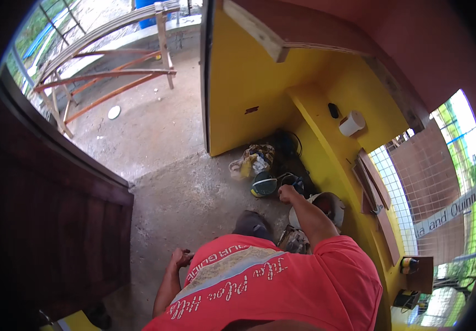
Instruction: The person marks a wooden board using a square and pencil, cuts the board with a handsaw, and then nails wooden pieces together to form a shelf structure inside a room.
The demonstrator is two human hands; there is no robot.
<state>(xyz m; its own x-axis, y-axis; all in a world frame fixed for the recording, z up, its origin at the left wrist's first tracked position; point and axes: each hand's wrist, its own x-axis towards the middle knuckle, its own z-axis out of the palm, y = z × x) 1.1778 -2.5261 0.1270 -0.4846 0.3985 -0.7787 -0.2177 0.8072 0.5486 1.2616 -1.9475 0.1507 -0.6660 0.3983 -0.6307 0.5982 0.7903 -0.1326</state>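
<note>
My right hand (288,194) reaches forward and down with its fingers closed; what they hold is too small and dark to make out. Just beyond it sits a dark container (290,179) with something blue beside it. To the left of that hand stands a small round can (264,185) with a dark green top, a pale wire handle and a yellow side. My left hand (181,258) hangs at my side by the red shirt, fingers loosely bent and partly apart, with nothing visible in it. A white bucket (334,207) is partly hidden behind my right forearm.
A cloth bundle (257,159) lies beyond the can, against a yellow panel (249,83). On the yellow ledge are a white cup (352,123) and wooden boards (375,182). A dark wooden door (67,209) stands left; a wooden frame (111,71) is outside the doorway.
</note>
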